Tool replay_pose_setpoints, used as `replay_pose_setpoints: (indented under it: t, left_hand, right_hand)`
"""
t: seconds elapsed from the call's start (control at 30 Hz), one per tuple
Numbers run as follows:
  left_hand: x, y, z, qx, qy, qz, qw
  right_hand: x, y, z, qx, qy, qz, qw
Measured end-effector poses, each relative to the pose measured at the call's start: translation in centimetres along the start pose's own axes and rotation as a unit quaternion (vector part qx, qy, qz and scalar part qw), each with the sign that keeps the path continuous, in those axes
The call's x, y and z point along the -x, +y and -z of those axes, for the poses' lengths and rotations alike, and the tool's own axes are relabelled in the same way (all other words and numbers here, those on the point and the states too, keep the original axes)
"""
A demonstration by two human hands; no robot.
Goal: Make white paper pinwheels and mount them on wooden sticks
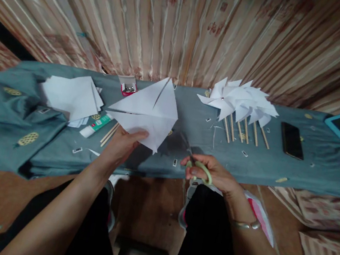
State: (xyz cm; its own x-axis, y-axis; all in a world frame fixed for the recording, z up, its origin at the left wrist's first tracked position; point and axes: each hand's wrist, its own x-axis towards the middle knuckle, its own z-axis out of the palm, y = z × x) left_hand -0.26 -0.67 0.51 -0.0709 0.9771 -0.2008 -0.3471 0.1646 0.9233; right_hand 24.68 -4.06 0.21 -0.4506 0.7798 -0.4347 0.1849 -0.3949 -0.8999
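Head view: left hand [121,143] pinching cut paper [147,108] at eleven o'clock – right hand [211,173] gripping scissors [197,167]; slits risking tearing.

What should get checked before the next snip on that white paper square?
1. Left hand grips the paper square at its lower edge: ok.
2. Right hand has fingers through the green scissors handles: ok.
3. Scissor blades open or closed: cannot tell, they are dark and blurred against the cloth.
4. Left fingers clear of the blades: ok, the blades sit apart from the paper and that hand.
5. Cuts already show in the paper, running from corners toward the middle: ok.
6. Finished pinwheels and phone lie off to the right, away from the scissors: ok.
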Motion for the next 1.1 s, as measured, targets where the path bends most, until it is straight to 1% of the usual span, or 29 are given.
replay_pose_setpoints:
  t: [0.03, 0.07, 0.13, 0.17, 0.2, 0.23, 0.27, 0.33, 0.53, 0.63, 0.73, 0.9, 0.97, 1.0, 1.1]
  left_hand:
    - [0.1, 0.0, 0.0, 0.003, -0.002, 0.006, 1.000]
    - [0.2, -0.1, 0.0, 0.004, -0.005, 0.014, 1.000]
    - [0.4, -0.2, 0.0, 0.003, -0.012, 0.026, 1.000]
    - [0.5, -0.3, -0.1, 0.001, -0.016, 0.031, 0.999]
    - [0.6, -0.4, -0.1, -0.003, -0.023, 0.038, 0.999]
    - [0.8, -0.5, -0.2, -0.008, -0.030, 0.047, 0.998]
    - [0.9, -0.6, -0.3, -0.014, -0.037, 0.058, 0.998]
    - [1.2, -0.8, -0.6, -0.025, -0.050, 0.079, 0.995]
    - [1.8, -1.5, -1.2, -0.025, -0.073, 0.121, 0.990]
    - [2.0, -1.9, -1.1, -0.027, -0.093, 0.123, 0.988]
    - [2.1, -2.1, -1.1, -0.032, -0.105, 0.129, 0.986]
    - [2.3, -2.0, -1.4, -0.026, -0.087, 0.148, 0.985]
    - [2.2, -1.7, -1.5, -0.014, -0.077, 0.151, 0.985]
    - [2.2, -1.5, -1.6, 0.000, -0.076, 0.142, 0.987]
    - [2.0, -0.9, -2.0, 0.053, -0.101, 0.100, 0.988]
  right_hand:
    - [-0.1, 0.1, 0.4, -0.009, 0.058, 0.023, 0.998]
    - [-0.3, 0.2, 0.7, -0.017, 0.128, 0.048, 0.990]
    - [-0.9, 0.5, 1.1, -0.029, 0.269, 0.092, 0.958]
    - [-1.2, 0.6, 1.3, -0.031, 0.322, 0.107, 0.940]
    - [-1.5, 0.7, 1.4, -0.029, 0.357, 0.120, 0.926]
    - [-1.8, 0.7, 1.5, -0.028, 0.376, 0.132, 0.917]
    - [-2.0, 0.6, 1.6, -0.027, 0.382, 0.141, 0.913]
    - [-2.4, 0.4, 1.7, -0.024, 0.372, 0.156, 0.915]
    - [-2.7, 0.2, 2.0, -0.010, 0.305, 0.187, 0.934]
    - [-2.7, 0.3, 2.0, -0.008, 0.270, 0.180, 0.946]
    - [-2.8, 0.3, 1.7, -0.016, 0.253, 0.170, 0.952]
    - [-3.2, 0.0, 0.9, -0.053, 0.223, 0.119, 0.966]
    - [-3.3, -0.1, 0.6, -0.073, 0.220, 0.110, 0.967]
    - [-3.4, -0.2, 0.4, -0.079, 0.226, 0.112, 0.964]
    - [-3.9, -0.4, -0.2, -0.090, 0.264, 0.126, 0.952]
